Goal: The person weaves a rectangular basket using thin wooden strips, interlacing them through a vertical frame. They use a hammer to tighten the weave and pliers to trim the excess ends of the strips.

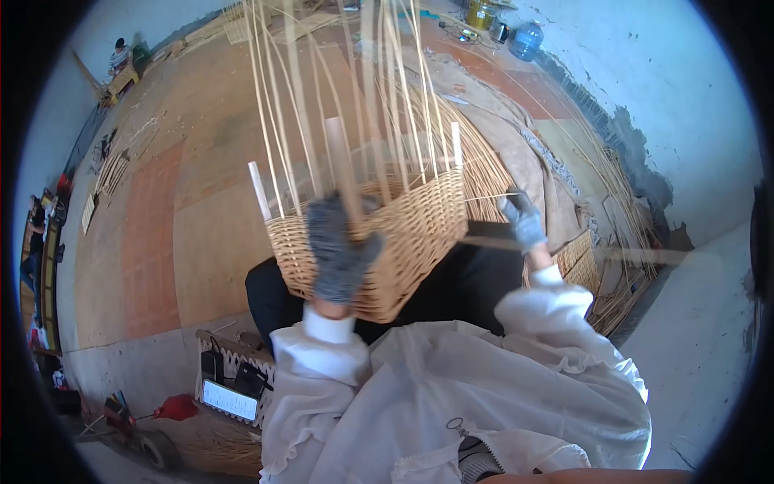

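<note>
A half-woven wicker basket [419,230] of pale strands rests on my lap, tilted, with flat wooden stakes and long thin rods rising from its rim. My left hand [339,250], in a grey glove, grips the basket's wall at the near left corner; its fingers reach over the rim and are partly smeared by motion. Off the basket's right side, my right hand [524,219], in a lighter grey glove, pinches a thin wicker strand [488,196] that runs from the woven rim. The tall rods in front blur together in places.
A large bundle of long rods [476,141] lies beyond the basket, beside brown cloth [516,153]. A blue water jug [526,40] stands by the far right wall. At lower left, a phone [230,401] rests on a white rack. Two people are far off at left.
</note>
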The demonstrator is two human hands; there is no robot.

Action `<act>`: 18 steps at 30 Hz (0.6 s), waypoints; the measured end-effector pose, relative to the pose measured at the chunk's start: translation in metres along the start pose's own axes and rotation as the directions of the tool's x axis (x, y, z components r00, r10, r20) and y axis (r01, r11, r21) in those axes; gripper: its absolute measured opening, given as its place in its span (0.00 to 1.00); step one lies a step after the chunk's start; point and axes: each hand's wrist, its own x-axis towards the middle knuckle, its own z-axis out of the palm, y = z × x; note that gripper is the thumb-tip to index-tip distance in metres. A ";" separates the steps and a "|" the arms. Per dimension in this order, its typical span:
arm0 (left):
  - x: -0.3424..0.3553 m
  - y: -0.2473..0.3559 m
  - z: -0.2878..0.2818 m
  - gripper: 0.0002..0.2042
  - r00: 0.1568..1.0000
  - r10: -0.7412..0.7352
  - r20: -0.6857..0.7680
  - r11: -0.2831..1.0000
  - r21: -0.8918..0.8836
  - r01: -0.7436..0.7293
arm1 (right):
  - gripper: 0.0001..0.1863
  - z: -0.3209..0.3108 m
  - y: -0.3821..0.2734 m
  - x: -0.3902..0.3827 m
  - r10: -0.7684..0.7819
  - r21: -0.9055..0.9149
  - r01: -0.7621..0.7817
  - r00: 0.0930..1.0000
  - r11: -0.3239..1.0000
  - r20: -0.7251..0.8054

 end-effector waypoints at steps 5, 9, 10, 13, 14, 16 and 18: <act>-0.043 -0.096 -0.057 0.19 0.944 -0.329 -0.013 0.747 -0.616 0.251 | 0.36 0.047 -0.030 0.029 0.340 0.253 -0.495 0.813 0.832 0.472; -0.089 -0.137 -0.050 0.23 0.885 -0.461 0.062 0.621 -0.690 0.372 | 0.33 0.078 -0.010 -0.041 0.180 0.182 -0.234 0.945 0.955 0.272; -0.097 -0.139 -0.048 0.24 0.851 -0.517 0.086 0.584 -0.691 0.425 | 0.33 0.085 -0.009 -0.053 0.105 0.297 -0.164 0.973 0.941 0.205; -0.090 -0.157 -0.048 0.22 0.874 -0.478 0.085 0.607 -0.687 0.399 | 0.34 0.095 -0.001 -0.052 0.079 0.197 -0.111 0.983 0.974 0.164; -0.085 -0.159 -0.049 0.21 0.887 -0.454 0.084 0.618 -0.688 0.381 | 0.33 0.098 0.004 -0.051 0.033 0.044 -0.039 0.990 0.998 0.134; -0.082 -0.156 -0.042 0.26 0.869 -0.487 -0.090 0.745 -0.561 0.360 | 0.34 0.098 0.006 -0.048 0.008 -0.127 0.005 0.994 0.992 0.105; -0.084 -0.150 -0.042 0.29 0.836 -0.405 -0.371 0.914 -0.173 0.367 | 0.32 0.102 -0.023 -0.049 -0.145 -0.329 0.151 0.988 0.932 0.046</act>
